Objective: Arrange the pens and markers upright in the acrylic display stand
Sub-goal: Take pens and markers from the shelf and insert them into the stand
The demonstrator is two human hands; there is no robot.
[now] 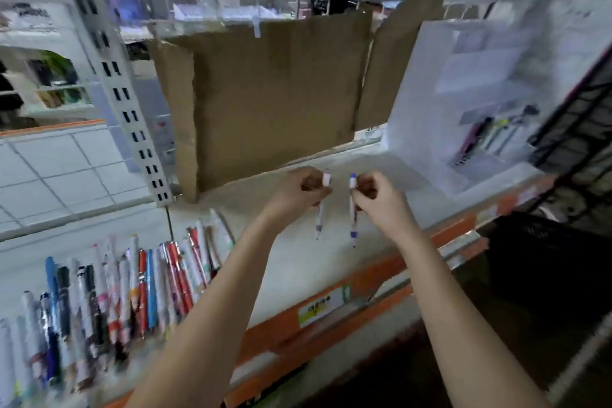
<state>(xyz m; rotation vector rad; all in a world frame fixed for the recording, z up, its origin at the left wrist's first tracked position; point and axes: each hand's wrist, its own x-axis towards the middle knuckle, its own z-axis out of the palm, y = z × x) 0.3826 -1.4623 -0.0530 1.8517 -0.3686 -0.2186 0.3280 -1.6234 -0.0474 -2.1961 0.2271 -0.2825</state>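
Head view: my left hand pinches a pink-capped pen and my right hand a blue-capped pen, each near the cap, long axes upright, tips down over the shelf. The acrylic display stand lies far right, nearer my right hand. More pens lie near left.

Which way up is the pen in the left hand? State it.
Roughly upright, tip down. The left hand pinches the pen near its cap end, with the writing tip pointing down toward the shelf.
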